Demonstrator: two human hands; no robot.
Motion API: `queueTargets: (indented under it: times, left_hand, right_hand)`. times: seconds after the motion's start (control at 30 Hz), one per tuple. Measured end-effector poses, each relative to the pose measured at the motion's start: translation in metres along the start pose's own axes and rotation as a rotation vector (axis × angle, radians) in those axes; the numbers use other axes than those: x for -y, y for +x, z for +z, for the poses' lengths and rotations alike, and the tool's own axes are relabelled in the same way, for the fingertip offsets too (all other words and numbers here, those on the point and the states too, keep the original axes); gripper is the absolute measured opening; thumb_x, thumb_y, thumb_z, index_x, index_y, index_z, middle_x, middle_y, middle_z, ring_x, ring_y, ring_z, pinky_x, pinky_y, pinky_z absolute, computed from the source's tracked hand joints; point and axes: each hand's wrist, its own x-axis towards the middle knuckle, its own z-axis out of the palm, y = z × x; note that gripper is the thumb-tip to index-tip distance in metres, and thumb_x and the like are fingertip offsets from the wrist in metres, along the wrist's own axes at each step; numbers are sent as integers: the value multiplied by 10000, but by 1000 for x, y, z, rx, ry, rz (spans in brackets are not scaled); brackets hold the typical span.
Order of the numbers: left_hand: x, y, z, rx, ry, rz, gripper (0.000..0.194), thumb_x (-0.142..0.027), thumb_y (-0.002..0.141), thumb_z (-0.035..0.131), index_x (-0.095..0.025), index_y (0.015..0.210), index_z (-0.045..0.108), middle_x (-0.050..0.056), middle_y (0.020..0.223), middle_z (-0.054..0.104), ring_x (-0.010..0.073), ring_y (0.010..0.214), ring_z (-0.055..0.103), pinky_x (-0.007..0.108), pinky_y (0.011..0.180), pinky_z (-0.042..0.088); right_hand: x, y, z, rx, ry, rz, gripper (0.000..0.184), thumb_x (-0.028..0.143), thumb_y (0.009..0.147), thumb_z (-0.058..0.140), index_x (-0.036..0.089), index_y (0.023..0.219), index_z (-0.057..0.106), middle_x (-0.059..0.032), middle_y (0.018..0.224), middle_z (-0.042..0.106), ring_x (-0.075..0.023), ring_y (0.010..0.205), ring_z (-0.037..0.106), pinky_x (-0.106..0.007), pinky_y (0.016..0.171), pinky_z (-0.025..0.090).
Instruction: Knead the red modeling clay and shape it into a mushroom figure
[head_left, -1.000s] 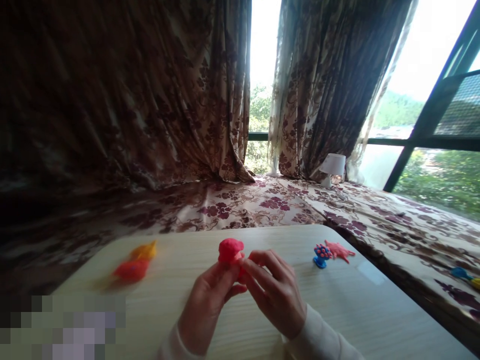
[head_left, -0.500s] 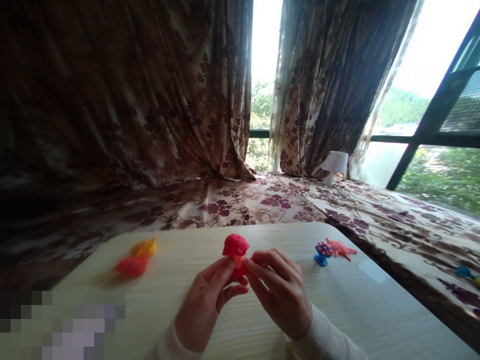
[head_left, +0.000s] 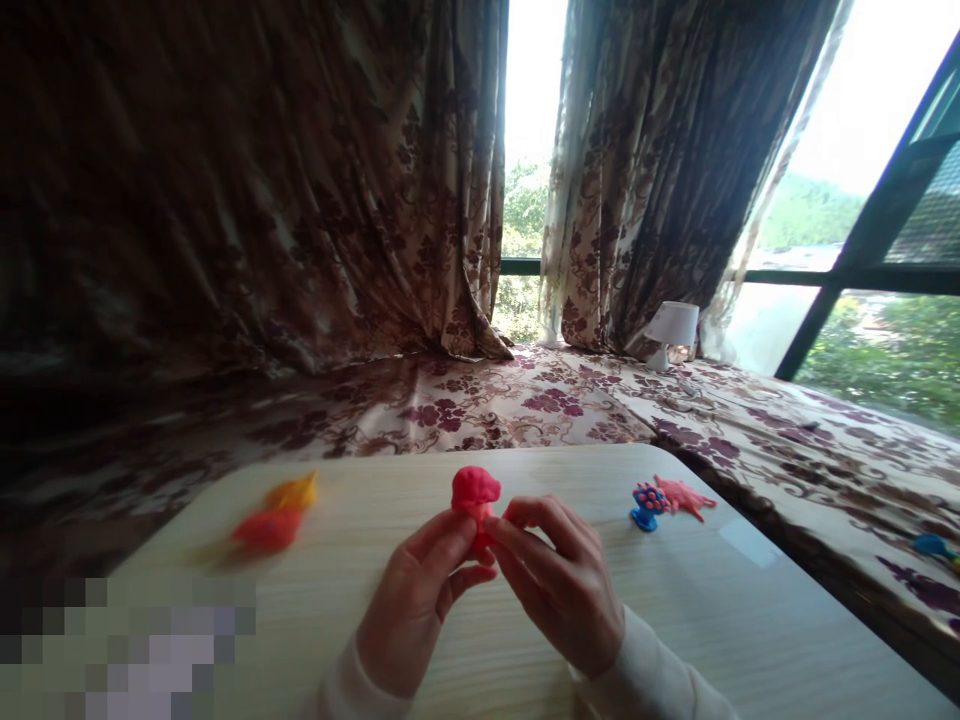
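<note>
A mushroom-like red clay figure (head_left: 475,487) is held up over the table between my hands. Its rounded top is darker pink-red, with a lighter narrow part beneath that my fingers partly hide. Around its lower left side, the thumb and fingers of my left hand (head_left: 424,580) are closed. My right hand (head_left: 562,570) pinches it from the right, fingertips against the narrow part. A blue clay piece with pink dots (head_left: 648,504) stands to the right, with a flat pink, branching clay shape (head_left: 685,496) just behind it.
On the left of the pale wooden table (head_left: 360,500) lie a blurred red lump (head_left: 268,530) and a yellow piece (head_left: 294,490). A white lamp (head_left: 673,330) stands on the flowered cloth (head_left: 551,400) beyond. A blue and yellow item (head_left: 934,546) is at far right.
The top of the red clay figure has turned slightly between my fingers and now shows a bulge on its right. Both hands keep nearly the same place and grip.
</note>
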Motion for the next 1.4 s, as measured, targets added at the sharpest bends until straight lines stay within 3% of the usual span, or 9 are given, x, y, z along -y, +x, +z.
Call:
queueTargets:
  times: [0.23,0.43,0.77,1.03,1.4]
  left_hand:
    - [0,0,0,66,-40,-89,234,-313,661,749,-156,835,733,37,766,707,122,677,601,253,640,542]
    - [0,2,-2,43,-21,-76,252,-332,665,746,-177,863,722,38,824,724,136,707,622,260,655,540]
    - [1,2,-4,95,-27,-57,246,-337,667,742,-156,832,726,31,776,706,144,721,614,279,676,545]
    - [1,4,-5,22,-12,-15,290,-294,652,761,-190,916,704,39,855,732,136,726,634,263,674,540]
    - [-1,1,-1,-15,-27,-15,306,-317,594,794,-170,855,735,37,767,755,133,660,646,257,668,558]
  right_hand:
    - [1,0,-1,25,67,10,231,101,852,547,217,1030,637,-50,838,605,-153,691,521,-277,598,427]
    - [0,-3,1,34,116,73,140,95,832,560,197,927,575,-57,900,609,-174,760,546,-308,662,445]
    - [-1,-5,2,36,85,65,194,100,835,570,212,993,578,-59,907,584,-166,754,538,-295,643,440]
    - [0,-4,3,51,34,46,171,119,839,572,211,983,588,-59,882,586,-171,744,537,-303,642,431]
    - [-1,-3,1,14,31,5,244,63,827,568,198,1026,607,-69,854,585,-167,718,520,-297,607,419]
